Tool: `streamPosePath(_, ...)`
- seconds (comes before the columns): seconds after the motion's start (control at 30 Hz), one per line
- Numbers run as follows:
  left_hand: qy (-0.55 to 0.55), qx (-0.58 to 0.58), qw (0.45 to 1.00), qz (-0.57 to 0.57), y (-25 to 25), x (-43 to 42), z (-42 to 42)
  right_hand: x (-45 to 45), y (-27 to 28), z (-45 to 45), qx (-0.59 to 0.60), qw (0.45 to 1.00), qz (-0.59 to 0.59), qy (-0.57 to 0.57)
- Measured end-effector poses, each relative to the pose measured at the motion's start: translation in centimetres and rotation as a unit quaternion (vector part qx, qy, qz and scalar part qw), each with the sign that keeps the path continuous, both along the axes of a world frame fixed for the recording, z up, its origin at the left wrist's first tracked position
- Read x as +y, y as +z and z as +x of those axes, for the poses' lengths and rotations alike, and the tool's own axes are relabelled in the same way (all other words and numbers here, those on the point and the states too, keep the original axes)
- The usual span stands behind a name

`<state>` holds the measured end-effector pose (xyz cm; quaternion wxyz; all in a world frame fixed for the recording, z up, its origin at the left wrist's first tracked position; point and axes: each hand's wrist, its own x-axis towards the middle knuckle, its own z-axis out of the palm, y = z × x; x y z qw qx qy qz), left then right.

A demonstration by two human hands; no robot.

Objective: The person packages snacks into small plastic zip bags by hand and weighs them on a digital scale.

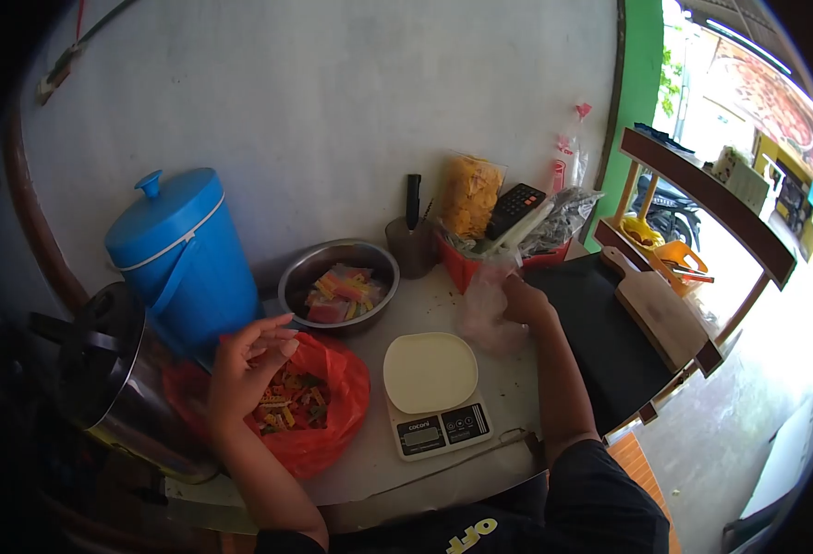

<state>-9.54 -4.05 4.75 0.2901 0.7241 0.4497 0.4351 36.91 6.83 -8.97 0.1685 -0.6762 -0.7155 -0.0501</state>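
Grey wall (351,111) stands behind a light counter (508,392). Near the counter's back left corner is a lidded blue jug (180,268), its handle lowered. A steel pot (115,369) with a black lid stands at the left edge. Between the pot and the scale sits an open red plastic bag (342,397), toward the front edge. Near the back right corner, a red basket (457,263) carries a calculator (515,210) and a bag of orange-yellow food (473,196). Just behind the red plastic bag is a steel bowl (386,300) containing small packets (342,294). One kitchen scale (434,397) lies near the front edge, its pan bare; display reading not legible. Right hand (525,300): fingers closed on a clear plastic bag (485,309), just beside the basket. Left hand (245,365): fingers loosely curled, nothing visible in them, over the red plastic bag's rim; contact cannot be determined. Small multicoloured pieces (286,406) lie inside that bag.
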Motion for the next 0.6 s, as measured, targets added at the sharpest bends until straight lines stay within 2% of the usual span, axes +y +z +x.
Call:
streamPosePath(0.1,-0.007,-0.001,1.0,-0.008,0.0,-0.1,0.5,0.6,0.6,-0.9,-0.049,0.973,-0.218,-0.052)
streamPosePath(0.23,-0.015,0.001,1.0,-0.008,-0.1,0.0,1.0,-1.9,4.5,0.0,0.079,0.995,-0.051,-0.044)
streamPosePath(0.37,-0.004,0.006,1.0,-0.018,-0.1,0.1,1.5,-4.4,8.0,0.9,0.227,0.963,0.125,-0.068)
streamPosePath(0.5,-0.008,0.011,1.0,-0.001,-0.3,0.3,2.9,-5.6,10.1,0.5,0.379,0.889,0.257,0.002)
streamPosePath(0.6,-0.026,-0.007,1.0,0.009,-1.0,0.6,4.5,-6.0,10.9,-1.8,0.606,0.76,0.192,0.135)
